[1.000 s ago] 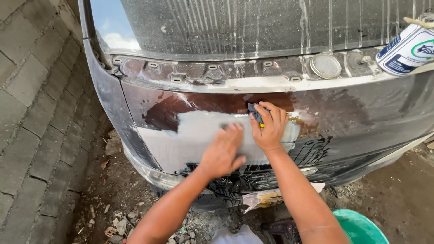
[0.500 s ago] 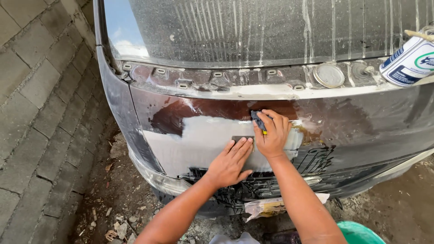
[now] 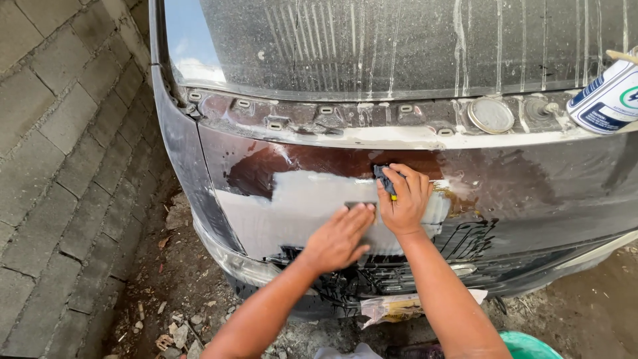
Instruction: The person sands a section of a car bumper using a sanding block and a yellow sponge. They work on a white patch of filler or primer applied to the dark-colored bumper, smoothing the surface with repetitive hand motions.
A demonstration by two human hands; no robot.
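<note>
- A person leans over the dusty front of a car, both bare arms reaching up from six o'clock to the panel under the windscreen.
- A pale filler patch covers the middle of the dark panel, with brown bare areas at its eleven and one o'clock.
- The right hand presses a small dark sanding block against the top edge of the patch; I take it the block is held flat so it rides level over the filler.
- Its grip: fingers curled over the block, thumb tucked beside it, pinching it tight against the panel.
- The left hand lies at about eight o'clock from the right, palm down on the patch, fingers together and stretched flat. It holds nothing; it looks to be bracing or feeling the surface.
- The two hands sit just beside each other, fingertips of the left nearly at the right wrist.
- A can lies tilted on the cowl at two o'clock, well apart from the hands.
- A green bucket rim shows at five o'clock on the dirt.
- A block wall runs along nine o'clock.
</note>
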